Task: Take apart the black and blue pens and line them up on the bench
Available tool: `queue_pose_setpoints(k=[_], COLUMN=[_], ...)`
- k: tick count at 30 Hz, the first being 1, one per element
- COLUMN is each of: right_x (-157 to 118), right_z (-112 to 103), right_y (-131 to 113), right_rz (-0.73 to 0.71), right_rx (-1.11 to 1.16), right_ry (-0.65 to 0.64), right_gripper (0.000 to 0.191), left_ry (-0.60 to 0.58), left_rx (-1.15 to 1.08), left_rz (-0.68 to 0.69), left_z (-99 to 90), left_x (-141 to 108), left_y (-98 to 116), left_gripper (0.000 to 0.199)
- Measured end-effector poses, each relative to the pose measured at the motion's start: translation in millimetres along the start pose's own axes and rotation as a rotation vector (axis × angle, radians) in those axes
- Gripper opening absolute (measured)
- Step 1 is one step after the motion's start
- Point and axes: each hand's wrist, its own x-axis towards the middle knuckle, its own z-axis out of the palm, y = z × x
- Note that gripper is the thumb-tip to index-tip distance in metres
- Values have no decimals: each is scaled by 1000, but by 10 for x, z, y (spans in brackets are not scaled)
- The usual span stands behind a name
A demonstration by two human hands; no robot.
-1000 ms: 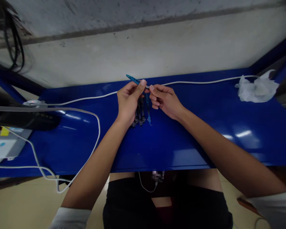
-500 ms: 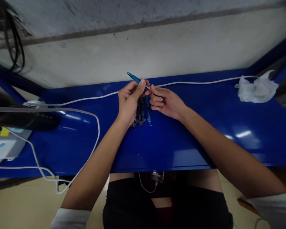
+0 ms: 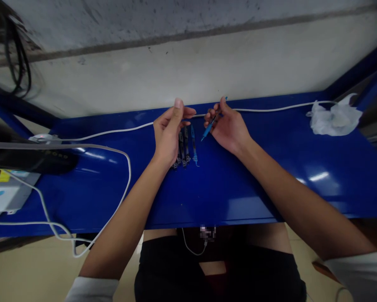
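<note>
My right hand (image 3: pixel 228 126) is closed around a blue pen (image 3: pixel 210 128), which slants across its fingers with the lower end pointing down and left. To its left, my left hand (image 3: pixel 171 132) holds nothing; its thumb is raised and its fingers are apart. Below and beside that hand, several dark pens (image 3: pixel 184 147) lie in a row on the blue table (image 3: pixel 226 184), partly covered by the hand. Another blue pen (image 3: pixel 194 144) rests at the right end of the row, between my two hands.
A white cable (image 3: pixel 122 130) runs along the back of the table by the wall. More white cable (image 3: pixel 128 167) loops at the left, near a white box (image 3: pixel 6 193) and a dark object (image 3: pixel 56 157). At the far right sits a crumpled plastic bag (image 3: pixel 335 117).
My left hand has let go of the blue pen. My right hand has moved right with it, and the pen has turned so that its lower end points down and left.
</note>
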Motion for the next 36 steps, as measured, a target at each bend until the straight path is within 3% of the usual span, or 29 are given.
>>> queue_pose_setpoints(k=[5, 10, 20, 36], right_x=[-56, -44, -50, -90], right_z=[28, -75, -130, -74], right_y=[-8, -62, -153, -147], right_rz=[149, 245, 238, 205], right_rx=[142, 280, 425, 260], right_ry=[-78, -55, -35, 5], right_gripper=[50, 57, 54, 53], left_ry=[93, 99, 87, 46], left_rx=[-27, 7, 10, 58], left_rz=[-76, -83, -65, -70], left_z=[2, 22, 22, 33], left_x=[32, 19, 14, -4], left_y=[23, 46, 23, 31], left_gripper=[48, 51, 52, 50])
